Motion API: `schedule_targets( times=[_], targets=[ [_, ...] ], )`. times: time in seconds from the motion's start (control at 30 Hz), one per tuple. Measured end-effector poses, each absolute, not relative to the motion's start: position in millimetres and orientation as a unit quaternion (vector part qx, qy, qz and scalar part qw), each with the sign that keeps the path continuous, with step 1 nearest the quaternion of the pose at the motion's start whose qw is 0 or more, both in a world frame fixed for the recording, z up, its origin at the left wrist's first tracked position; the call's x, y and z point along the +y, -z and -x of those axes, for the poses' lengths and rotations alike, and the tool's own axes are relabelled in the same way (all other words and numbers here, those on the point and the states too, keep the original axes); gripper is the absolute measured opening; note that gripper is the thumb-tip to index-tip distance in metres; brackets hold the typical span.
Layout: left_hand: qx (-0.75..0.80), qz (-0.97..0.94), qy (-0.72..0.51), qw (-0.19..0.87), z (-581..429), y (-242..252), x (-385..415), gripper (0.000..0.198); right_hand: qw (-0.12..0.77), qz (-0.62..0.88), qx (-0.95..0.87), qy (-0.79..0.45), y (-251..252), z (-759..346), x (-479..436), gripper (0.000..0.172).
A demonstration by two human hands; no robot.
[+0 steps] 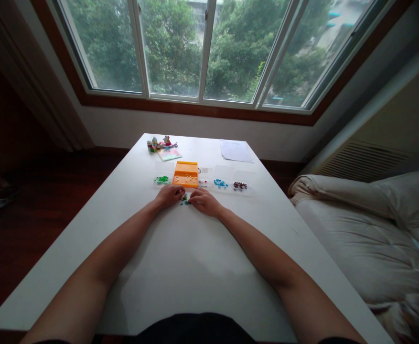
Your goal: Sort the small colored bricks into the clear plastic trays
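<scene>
Several tiny green, blue and dark pieces (185, 200) lie on the white table between my hands. My left hand (170, 195) rests at their left, fingers curled together near the pile; what they hold, if anything, is too small to make out. From the right, my right hand (205, 200) reaches in with fingertips pinched at a small dark piece (189, 202). Just beyond both hands stands an open orange box (186, 180) with small pale pieces inside. A clear box of green pieces (162, 179) sits behind my left hand.
Right of the orange box are clear boxes with blue pieces (220, 183) and dark brown pieces (240, 185). Small figures (155, 144) and a shiny card (170, 153) lie at the far left, paper sheets (236, 150) at the far right. A sofa (359, 239) flanks the table.
</scene>
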State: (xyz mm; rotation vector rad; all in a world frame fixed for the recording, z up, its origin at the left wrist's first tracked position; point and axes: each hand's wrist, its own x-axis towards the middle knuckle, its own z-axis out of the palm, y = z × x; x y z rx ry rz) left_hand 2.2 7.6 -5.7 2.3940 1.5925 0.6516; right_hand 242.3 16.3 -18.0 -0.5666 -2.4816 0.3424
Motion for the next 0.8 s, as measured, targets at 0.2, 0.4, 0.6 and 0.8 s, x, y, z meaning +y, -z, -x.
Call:
schedule_targets(
  times=[0.2, 0.4, 0.6, 0.8],
  targets=[
    [0.531, -0.810, -0.228, 0.096, -1.8, 6.1, 7.6, 0.028, 0.293, 0.201, -0.924, -0.140, 18.2, -242.0, 17.1, 0.022],
    [0.530, -0.813, -0.225, 0.092, -0.7, 7.9, 8.9, 0.028, 0.294, 0.199, -0.928, -0.115, 19.6, -238.8, 15.6, 0.023],
    [0.528, -0.814, -0.223, 0.094, -0.6, 8.3, 9.8, 0.027, 0.341, 0.265, -0.897, -0.092, 17.3, -246.8, 20.3, 0.022],
    [0.526, -0.813, -0.228, 0.101, -1.1, 6.5, 8.6, 0.028, 0.294, 0.280, -0.910, -0.089, 10.7, -246.4, 16.9, 0.017]
  ],
)
